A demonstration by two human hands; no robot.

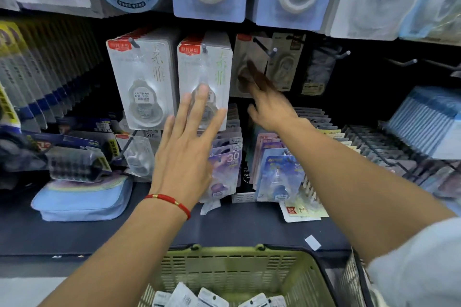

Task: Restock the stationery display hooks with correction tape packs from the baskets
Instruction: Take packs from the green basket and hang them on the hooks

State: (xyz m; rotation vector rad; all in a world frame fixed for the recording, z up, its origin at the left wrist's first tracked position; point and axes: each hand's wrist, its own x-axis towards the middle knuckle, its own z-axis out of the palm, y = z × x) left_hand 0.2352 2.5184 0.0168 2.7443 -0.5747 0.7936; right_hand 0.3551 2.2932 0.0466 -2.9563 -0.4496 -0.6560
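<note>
The right hand (268, 99) reaches far to a grey correction tape pack (245, 67) on its hook (265, 48), fingers blurred so their grip cannot be told, while the left hand (185, 147) presses straight, spread fingers on the pack row (204, 77) just left, above the near basket (234, 274)

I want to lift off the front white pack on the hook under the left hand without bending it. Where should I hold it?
Pinch the front white pack by its flat side edges near the red header, coming straight from the front. It hangs upright on the hook, and the bulging blister offers a poor grip. The left hand is nearest.
</note>
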